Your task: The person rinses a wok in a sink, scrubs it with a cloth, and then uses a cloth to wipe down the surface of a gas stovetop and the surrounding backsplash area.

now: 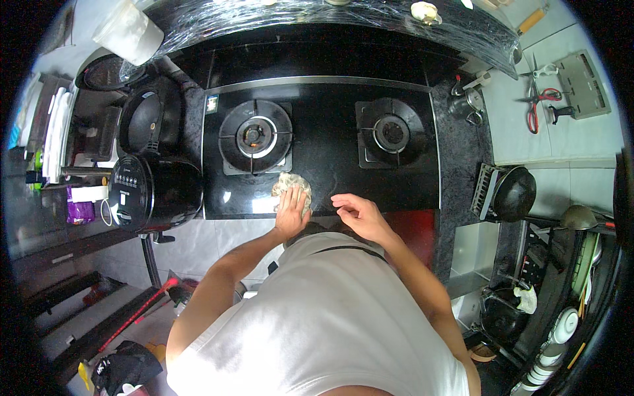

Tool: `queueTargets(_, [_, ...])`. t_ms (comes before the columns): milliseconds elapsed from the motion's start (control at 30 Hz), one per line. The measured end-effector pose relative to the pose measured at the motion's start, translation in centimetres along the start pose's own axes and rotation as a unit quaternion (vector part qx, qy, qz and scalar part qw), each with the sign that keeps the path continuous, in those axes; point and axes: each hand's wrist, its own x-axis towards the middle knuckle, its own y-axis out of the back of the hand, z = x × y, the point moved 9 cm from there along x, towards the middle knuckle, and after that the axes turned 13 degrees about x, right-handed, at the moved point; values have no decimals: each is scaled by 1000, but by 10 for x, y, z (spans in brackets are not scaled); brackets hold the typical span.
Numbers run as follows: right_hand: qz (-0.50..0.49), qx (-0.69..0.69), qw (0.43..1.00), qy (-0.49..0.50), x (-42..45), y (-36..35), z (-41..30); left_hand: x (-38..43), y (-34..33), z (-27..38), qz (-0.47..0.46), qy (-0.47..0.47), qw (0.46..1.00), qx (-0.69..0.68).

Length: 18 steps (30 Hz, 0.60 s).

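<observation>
My left hand (292,210) presses flat on a crumpled patterned cloth (292,184) at the front edge of a black glass gas hob (322,148). The cloth lies just in front of the left burner (255,136). To the right, my right hand (359,213) hovers near the hob's front edge with its fingers slightly bent and nothing in them. Behind it and further right sits the right burner (391,132). Both burners have round black pan supports.
A black air fryer (158,193) stands close to the hob's left side, with a black pan (143,121) behind it. On the right are a glass jug (465,105), a wok (515,194) by a rack, and red-handled scissors (534,104) on the wall. Plastic-wrapped ledge (317,12) behind.
</observation>
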Motion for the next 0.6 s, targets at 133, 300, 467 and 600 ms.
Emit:
queueTargets(133, [14, -7, 1000, -27, -9, 8, 3, 35, -14, 3, -1, -20, 1000, -12])
queueTargets(300, [43, 18, 998, -49, -18, 20, 14, 113, -30, 8, 22, -36, 999, -1])
queueTargets(467, [99, 35, 994, 7, -30, 36, 21, 207, -48, 16, 37, -47, 998, 35])
queueTargets(600, [143, 17, 989, -15, -46, 51, 17, 277, -61, 19, 27, -78, 994, 75])
